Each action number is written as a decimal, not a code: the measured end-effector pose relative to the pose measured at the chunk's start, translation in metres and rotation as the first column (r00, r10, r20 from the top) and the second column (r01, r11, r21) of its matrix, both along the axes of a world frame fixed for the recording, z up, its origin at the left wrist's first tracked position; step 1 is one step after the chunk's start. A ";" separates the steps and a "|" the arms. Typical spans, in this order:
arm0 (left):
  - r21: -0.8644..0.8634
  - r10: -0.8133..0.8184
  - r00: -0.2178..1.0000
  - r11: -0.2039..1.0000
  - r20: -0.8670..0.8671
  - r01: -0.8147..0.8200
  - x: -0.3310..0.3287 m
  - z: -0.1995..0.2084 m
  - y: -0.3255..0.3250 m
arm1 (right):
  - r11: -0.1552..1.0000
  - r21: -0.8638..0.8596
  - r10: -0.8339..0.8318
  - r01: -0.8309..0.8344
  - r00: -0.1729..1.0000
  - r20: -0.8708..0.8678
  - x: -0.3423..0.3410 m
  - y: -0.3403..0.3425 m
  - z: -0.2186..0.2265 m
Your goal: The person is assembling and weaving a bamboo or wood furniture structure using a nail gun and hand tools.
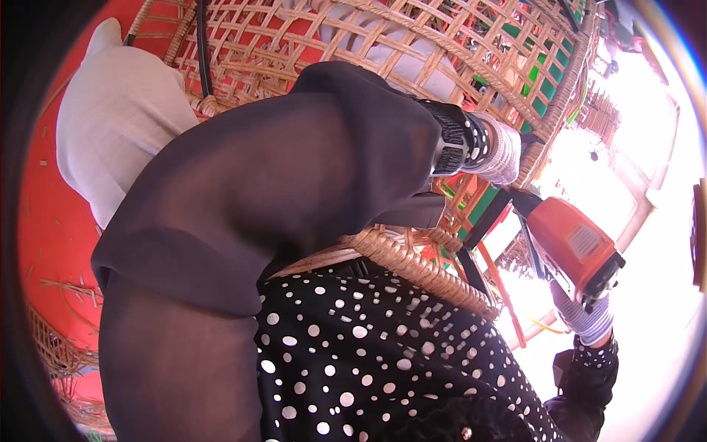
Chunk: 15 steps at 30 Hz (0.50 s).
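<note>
A large woven rattan frame [434, 40] with black metal bars and a wrapped rim fills the upper middle. Reaching across it is my left arm in a sheer black sleeve; my left hand [502, 153], in a striped knit glove, closes on the frame's right edge, its fingertips partly hidden. At the right my right hand [588, 313], gloved the same way, is closed around an orange-red nail gun [574, 239] with a black end. The gun's black nose points up and left at the frame, just below my left hand. Glare washes out part of the grip.
Pale grey cloth [121, 121] lies at the left on a red floor [51, 243] littered with rattan scraps. Another woven piece [55, 346] stands at the lower left. A thin yellow hose [546, 325] runs near my right hand. A thick wrapped rattan edge [420, 269] crosses before my dotted clothing.
</note>
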<state>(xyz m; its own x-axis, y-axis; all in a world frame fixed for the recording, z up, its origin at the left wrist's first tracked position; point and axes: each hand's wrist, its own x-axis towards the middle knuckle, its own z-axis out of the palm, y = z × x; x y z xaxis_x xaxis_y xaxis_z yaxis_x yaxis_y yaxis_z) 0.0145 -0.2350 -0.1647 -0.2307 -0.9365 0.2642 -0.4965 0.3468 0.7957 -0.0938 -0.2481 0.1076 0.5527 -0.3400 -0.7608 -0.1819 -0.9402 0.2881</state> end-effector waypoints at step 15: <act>0.377 0.094 0.955 0.926 -0.280 0.019 0.001 -0.007 0.012 | 0.649 0.271 -0.691 0.710 0.402 0.601 -0.050 -0.199 -0.105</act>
